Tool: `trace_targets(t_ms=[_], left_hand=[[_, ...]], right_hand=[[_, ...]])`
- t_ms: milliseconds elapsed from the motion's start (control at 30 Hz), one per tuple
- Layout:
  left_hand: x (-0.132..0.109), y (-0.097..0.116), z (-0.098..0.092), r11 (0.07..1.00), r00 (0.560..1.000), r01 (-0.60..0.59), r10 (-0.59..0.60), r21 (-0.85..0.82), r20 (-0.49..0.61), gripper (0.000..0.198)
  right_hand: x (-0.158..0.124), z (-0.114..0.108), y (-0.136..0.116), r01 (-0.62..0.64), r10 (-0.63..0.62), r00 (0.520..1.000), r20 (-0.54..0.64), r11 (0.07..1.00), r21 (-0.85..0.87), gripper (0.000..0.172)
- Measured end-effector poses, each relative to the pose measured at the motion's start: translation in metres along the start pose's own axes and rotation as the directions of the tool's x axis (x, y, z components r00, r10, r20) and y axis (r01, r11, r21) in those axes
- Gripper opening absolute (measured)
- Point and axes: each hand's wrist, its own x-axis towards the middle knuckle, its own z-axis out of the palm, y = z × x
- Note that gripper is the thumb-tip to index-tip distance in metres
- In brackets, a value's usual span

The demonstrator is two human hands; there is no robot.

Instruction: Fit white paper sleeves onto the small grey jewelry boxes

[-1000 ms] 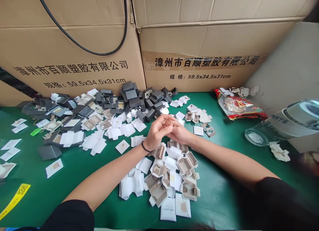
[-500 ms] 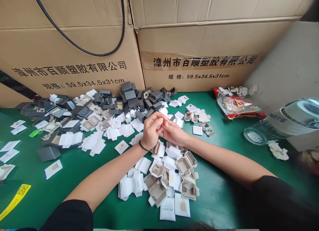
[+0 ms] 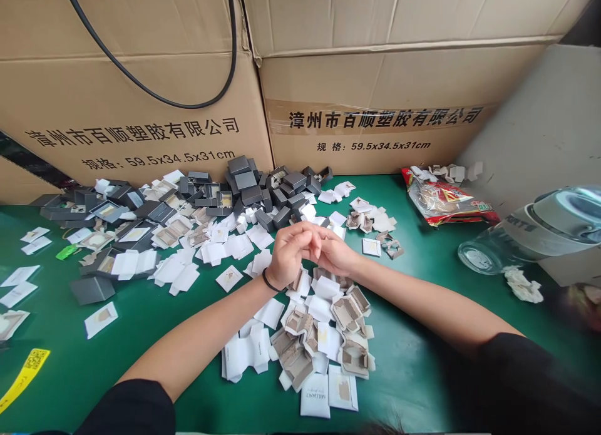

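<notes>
My left hand [image 3: 290, 255] and my right hand [image 3: 337, 253] meet above the middle of the green table [image 3: 413, 360]. Both have their fingers curled and pressed against each other; whatever is between them is hidden. A black band circles my left wrist. Just below the hands lies a heap of beige box inserts [image 3: 348, 310] and white cards [image 3: 244, 353]. Beyond the hands is a pile of small dark grey boxes [image 3: 256, 194], some open, mixed with more white cards [image 3: 213, 250].
Two big cardboard cartons [image 3: 366, 109] with a black cable [image 3: 154, 94] stand along the back. A red snack bag [image 3: 446, 200], a glass jar on its side [image 3: 526, 235] and crumpled paper [image 3: 521, 285] lie at the right. A yellow label [image 3: 25, 372] is at the left edge.
Both hands stayed joined, drifted a little away from me and came back. The left fingers curled tighter over the right fingertips. Nothing on the table moved.
</notes>
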Motion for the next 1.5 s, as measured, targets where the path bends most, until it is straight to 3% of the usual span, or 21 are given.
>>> trace_targets(t_ms=[100,233,367,567,867,967,1033,1067,1133,1200,1233,1333,1400,1500], left_hand=[[0.009,0.007,-0.004,0.951,0.987,0.156,-0.161,-0.269,0.001,0.033],[0.015,0.012,-0.009,0.786,0.91,0.41,-0.391,-0.464,0.141,0.037],[0.013,0.011,-0.012,0.723,0.854,0.519,-0.466,-0.456,0.232,0.038],[0.008,0.001,-0.006,0.702,0.759,0.649,-0.572,-0.293,0.312,0.064],[0.002,-0.005,0.006,0.82,0.827,0.561,-0.551,-0.115,0.109,0.068],[0.005,-0.002,0.004,0.853,0.858,0.513,-0.508,-0.099,0.073,0.055],[0.008,0.0,0.0,0.901,0.904,0.427,-0.427,-0.078,0.008,0.036],[0.01,0.001,-0.002,0.928,0.927,0.369,-0.371,-0.044,-0.05,0.024],[0.013,0.002,-0.008,0.971,0.959,0.23,-0.213,0.073,-0.188,0.007],[0.017,0.003,-0.014,0.978,0.958,0.099,-0.044,0.183,-0.282,0.014],[0.019,0.004,-0.016,0.978,0.954,0.053,0.01,0.202,-0.3,0.017],[0.022,0.008,-0.022,0.993,0.95,0.047,-0.01,0.109,-0.313,0.019],[0.022,0.01,-0.021,0.997,0.94,0.071,-0.058,0.026,-0.337,0.02],[0.02,0.007,-0.015,1.0,0.898,-0.02,0.028,0.024,-0.439,0.019]], right_hand=[[-0.002,0.004,-0.007,-0.007,0.007,1.0,0.004,1.0,-0.003,0.014],[-0.005,0.007,-0.012,-0.059,0.057,0.997,0.055,0.998,0.037,0.037],[-0.006,0.011,-0.02,-0.171,0.168,0.983,0.075,0.984,0.042,0.034],[-0.004,0.013,-0.02,-0.098,0.098,0.995,-0.009,0.995,0.003,0.037],[-0.004,0.005,-0.014,-0.052,0.052,0.999,-0.002,0.992,-0.117,0.04],[-0.002,0.007,-0.016,-0.038,0.036,0.999,-0.015,0.984,-0.173,0.039],[-0.001,0.009,-0.017,0.072,-0.102,0.989,-0.11,0.965,-0.251,0.033],[0.0,0.009,-0.017,0.154,-0.215,0.961,-0.175,0.938,-0.31,0.027],[0.001,0.009,-0.018,0.294,-0.456,0.849,-0.266,0.826,-0.481,0.026],[0.0,0.008,-0.017,0.325,-0.611,0.75,-0.254,0.675,-0.662,0.036],[0.0,0.008,-0.016,0.318,-0.645,0.732,-0.219,0.607,-0.728,0.04],[-0.004,0.011,-0.012,0.317,-0.648,0.755,-0.1,0.494,-0.81,0.048],[-0.007,0.014,-0.009,0.322,-0.614,0.786,-0.067,0.5,-0.804,0.049],[-0.012,0.018,-0.003,0.267,-0.524,0.848,-0.08,0.553,-0.789,0.047]])
